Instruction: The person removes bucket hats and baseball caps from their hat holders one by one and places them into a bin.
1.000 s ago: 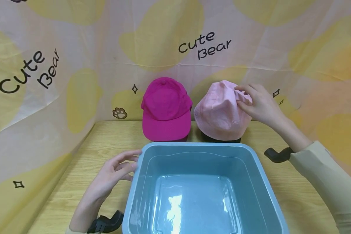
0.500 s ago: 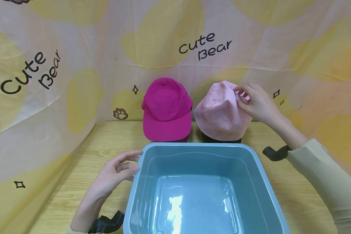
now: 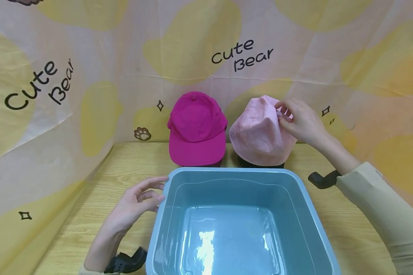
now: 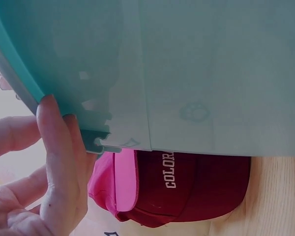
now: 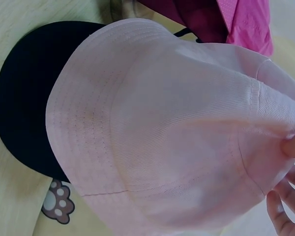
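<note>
My right hand point(image 3: 304, 120) pinches the crown of a pale pink bucket hat point(image 3: 259, 133) between thumb and fingers, and the cloth there is creased. Beneath that hat a cap's black brim point(image 5: 29, 98) sticks out in the right wrist view. My left hand point(image 3: 130, 206) is at the left rim of a blue plastic basin point(image 3: 232, 173), its loosely bent fingertips touching the edge. Behind the basin, left of the bucket hat, is a magenta baseball cap point(image 3: 197, 122). It sits on a dark red cap point(image 4: 196, 187) with white lettering, seen in the left wrist view.
The basin takes up the front middle of the wooden table point(image 3: 134, 156) and holds nothing. A patterned cloth point(image 3: 179, 46) hangs close behind the caps and along the left side. Each wrist wears a black strap mount point(image 3: 323, 180).
My right fingers have closed a little tighter on the bucket hat's crown. The left thumb has come nearer the basin rim. The hats and the basin stay in place.
</note>
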### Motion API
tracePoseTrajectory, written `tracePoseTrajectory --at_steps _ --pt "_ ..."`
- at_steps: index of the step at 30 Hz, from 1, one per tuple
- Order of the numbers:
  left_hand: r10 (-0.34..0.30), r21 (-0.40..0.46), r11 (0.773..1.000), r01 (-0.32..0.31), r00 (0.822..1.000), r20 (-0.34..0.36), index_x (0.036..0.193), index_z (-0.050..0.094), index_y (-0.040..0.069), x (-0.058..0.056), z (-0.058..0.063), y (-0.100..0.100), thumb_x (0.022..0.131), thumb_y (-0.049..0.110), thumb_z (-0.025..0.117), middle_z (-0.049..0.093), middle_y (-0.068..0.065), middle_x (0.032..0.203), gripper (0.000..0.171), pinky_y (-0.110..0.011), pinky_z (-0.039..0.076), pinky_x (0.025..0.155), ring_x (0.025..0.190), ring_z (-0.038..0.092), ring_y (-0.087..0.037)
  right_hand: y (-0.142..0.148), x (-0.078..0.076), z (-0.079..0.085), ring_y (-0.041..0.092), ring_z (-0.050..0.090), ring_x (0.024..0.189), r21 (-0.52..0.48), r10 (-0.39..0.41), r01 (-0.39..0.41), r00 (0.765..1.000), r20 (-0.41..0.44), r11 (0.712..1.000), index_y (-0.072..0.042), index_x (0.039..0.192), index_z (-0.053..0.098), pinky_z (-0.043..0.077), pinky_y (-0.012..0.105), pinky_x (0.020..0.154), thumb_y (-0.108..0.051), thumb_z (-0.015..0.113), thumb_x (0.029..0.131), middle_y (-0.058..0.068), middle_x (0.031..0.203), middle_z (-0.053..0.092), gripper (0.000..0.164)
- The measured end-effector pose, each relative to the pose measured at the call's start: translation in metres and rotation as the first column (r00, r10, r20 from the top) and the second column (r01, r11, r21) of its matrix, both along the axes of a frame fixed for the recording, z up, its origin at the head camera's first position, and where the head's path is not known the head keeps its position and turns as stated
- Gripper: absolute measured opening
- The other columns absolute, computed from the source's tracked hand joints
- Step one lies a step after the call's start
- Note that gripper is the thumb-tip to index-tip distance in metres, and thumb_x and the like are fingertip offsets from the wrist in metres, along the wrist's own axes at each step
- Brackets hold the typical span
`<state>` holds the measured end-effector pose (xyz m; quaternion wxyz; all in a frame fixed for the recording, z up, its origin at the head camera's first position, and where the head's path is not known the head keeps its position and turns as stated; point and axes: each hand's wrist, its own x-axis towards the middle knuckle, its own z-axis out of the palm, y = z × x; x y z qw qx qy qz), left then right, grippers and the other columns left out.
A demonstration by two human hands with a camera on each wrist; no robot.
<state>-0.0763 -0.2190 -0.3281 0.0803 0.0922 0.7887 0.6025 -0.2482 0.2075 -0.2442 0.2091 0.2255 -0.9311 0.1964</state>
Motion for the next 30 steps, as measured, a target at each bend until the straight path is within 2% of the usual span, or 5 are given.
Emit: tracePoseTrajectory --at_steps 14,20,26,30 --pt "-0.001 -0.003 1.0 0.001 1.0 0.007 0.138 0.049 0.01 -0.0002 -0.0022 -0.0014 0.093 0.016 0.062 0.055 -0.008 0.12 0.047 -0.037 0.058 0.075 0.085 0.066 -0.012 -0.0003 -0.0004 -0.0021 0.025 0.057 0.082 0.022 0.002 -0.001 0.999 -0.051 1.0 -0.008 0.108 0.062 0.043 0.035 0.064 -0.003 0.056 0.089 0.011 0.091 0.062 0.021" --pt "0.003 0.001 1.0 -0.003 1.0 0.004 0.137 0.049 0.01 -0.0013 -0.0025 -0.0012 0.093 0.016 0.062 0.054 -0.009 0.121 0.047 -0.037 0.058 0.075 0.084 0.067 -0.012 0.0015 -0.0009 -0.0009 0.025 0.058 0.077 -0.002 0.018 -0.018 0.996 -0.092 1.0 -0.006 0.105 0.063 0.043 0.034 0.063 -0.001 0.055 0.088 0.012 0.088 0.063 0.019" --pt "0.013 0.004 1.0 -0.013 1.0 0.004 0.137 0.049 0.01 -0.0035 -0.0023 0.0035 0.093 0.016 0.063 0.054 -0.011 0.121 0.047 -0.037 0.058 0.075 0.085 0.067 -0.013 0.0053 -0.0057 -0.0019 0.023 0.058 0.08 -0.033 0.021 -0.024 0.996 -0.09 0.999 -0.006 0.103 0.064 0.043 0.033 0.065 -0.001 0.055 0.088 0.01 0.089 0.063 0.018" --pt "0.004 0.016 1.0 -0.003 1.0 -0.004 0.137 0.049 0.007 -0.0039 -0.0018 0.0056 0.093 0.016 0.062 0.053 -0.017 0.122 0.047 -0.036 0.058 0.075 0.085 0.067 -0.013 0.006 -0.0068 -0.0005 0.024 0.058 0.08 -0.077 0.029 -0.036 0.995 -0.092 0.996 -0.004 0.102 0.064 0.044 0.032 0.067 -0.001 0.055 0.089 0.012 0.09 0.065 0.017"
